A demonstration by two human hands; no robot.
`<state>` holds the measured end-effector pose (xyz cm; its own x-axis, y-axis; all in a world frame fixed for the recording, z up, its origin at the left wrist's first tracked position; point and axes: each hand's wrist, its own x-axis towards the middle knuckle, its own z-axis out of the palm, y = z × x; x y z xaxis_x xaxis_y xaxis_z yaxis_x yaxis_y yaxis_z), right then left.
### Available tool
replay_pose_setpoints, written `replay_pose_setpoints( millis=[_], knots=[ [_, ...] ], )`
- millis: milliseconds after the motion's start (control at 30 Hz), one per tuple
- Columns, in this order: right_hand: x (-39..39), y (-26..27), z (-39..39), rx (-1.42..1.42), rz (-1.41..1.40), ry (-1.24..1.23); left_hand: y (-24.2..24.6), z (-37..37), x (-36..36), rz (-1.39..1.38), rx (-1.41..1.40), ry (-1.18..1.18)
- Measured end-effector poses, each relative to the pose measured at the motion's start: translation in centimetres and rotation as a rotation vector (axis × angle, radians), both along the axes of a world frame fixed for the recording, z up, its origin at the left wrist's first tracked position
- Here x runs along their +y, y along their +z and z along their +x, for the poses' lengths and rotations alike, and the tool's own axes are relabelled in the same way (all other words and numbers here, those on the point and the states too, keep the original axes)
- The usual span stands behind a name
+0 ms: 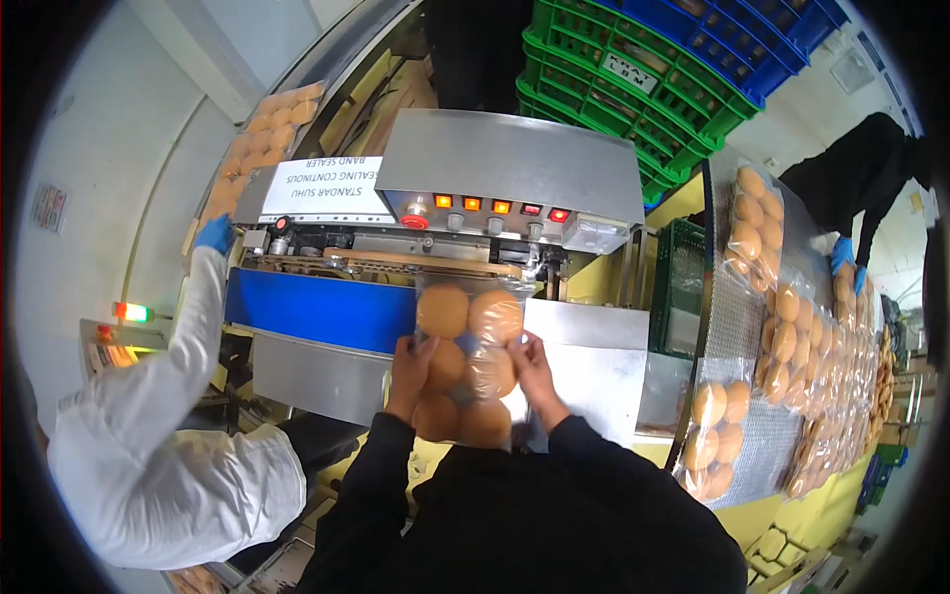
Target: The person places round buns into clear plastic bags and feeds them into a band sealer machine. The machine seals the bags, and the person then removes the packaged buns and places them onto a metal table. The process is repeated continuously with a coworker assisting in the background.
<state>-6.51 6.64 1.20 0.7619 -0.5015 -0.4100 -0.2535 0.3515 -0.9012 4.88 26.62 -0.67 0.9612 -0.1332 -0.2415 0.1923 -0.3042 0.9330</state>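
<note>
A clear plastic bag of round brown buns [469,364] is held upright between my two hands, in front of a metal continuous band sealer [512,152]. My left hand [413,371] grips the bag's left edge, with the thumb on its face. On the right edge, my right hand [536,371] pinches the film between thumb and fingers. The bag's top edge meets the sealer's front near the brown sealing guide [430,261]. The blue conveyor belt [319,306] runs to the left of the bag. Lit orange and red switches are on the sealer's panel.
A co-worker in white [178,460] reaches a blue-gloved hand to bagged buns [260,141] at left. More bagged buns [712,438] lie on a textured metal table [757,453] at right, where another person in black [846,171] leans over. Green crates [594,82] are stacked behind the sealer.
</note>
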Motion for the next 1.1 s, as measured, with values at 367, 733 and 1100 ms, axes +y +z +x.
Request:
replay_pose_setpoints(
  millis=[367,733,1100],
  knots=[
    [3.5,6.2,-6.3,-0.020,-0.410,0.774,5.9,1.7,11.4,0.149,0.103,0.050],
    [-29.4,9.2,-31.9,0.569,-1.377,-0.547,7.7,-17.1,-19.2,0.042,0.044,-0.618],
    [-34.3,3.9,-33.9,0.361,-0.837,-0.559,3.6,-31.7,-36.3,-0.359,0.779,-0.572]
  ],
)
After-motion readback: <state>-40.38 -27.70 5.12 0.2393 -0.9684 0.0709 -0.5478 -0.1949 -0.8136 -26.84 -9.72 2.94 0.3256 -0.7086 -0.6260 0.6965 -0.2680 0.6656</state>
